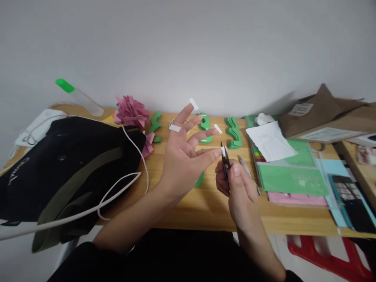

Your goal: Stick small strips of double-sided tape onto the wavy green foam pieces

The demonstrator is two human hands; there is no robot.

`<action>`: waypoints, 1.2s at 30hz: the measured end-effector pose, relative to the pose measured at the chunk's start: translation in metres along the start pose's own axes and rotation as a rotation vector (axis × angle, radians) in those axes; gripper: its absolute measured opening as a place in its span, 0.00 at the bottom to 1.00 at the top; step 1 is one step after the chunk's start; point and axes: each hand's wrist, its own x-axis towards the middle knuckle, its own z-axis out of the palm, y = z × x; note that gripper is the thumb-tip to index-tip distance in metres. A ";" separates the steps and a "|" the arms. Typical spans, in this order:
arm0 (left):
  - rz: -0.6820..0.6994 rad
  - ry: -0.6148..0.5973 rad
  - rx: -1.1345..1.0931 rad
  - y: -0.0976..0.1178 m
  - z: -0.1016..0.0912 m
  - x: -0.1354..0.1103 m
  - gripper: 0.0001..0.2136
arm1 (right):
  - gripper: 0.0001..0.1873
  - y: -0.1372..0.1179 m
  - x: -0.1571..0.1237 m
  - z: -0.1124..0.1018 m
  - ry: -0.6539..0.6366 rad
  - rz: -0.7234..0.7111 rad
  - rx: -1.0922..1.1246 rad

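My left hand (185,152) is raised over the table with its fingers spread. Short white tape strips (194,103) cling to several of its fingertips, and another white piece (223,151) sits at the thumb tip. My right hand (239,188) is closed around small dark scissors (225,160), their blades at the white piece by my left thumb. Behind the hands, a green wavy cutout (205,122) carries white strips. To its right stands a stack of green wavy cutouts (233,133). Further left lies another green cutout (154,124), and one more (199,180) is partly hidden under my left hand.
A black bag (88,156) with a white cable (117,197) across it covers the left side. Pink paper flowers (132,111) stand behind. On the right are a pen (248,170), green paper packs (293,180), a white sheet (272,141) and a brown package (323,113).
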 end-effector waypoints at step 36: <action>0.048 0.089 0.062 0.003 0.008 -0.004 0.34 | 0.18 0.003 0.001 -0.002 0.075 -0.019 -0.093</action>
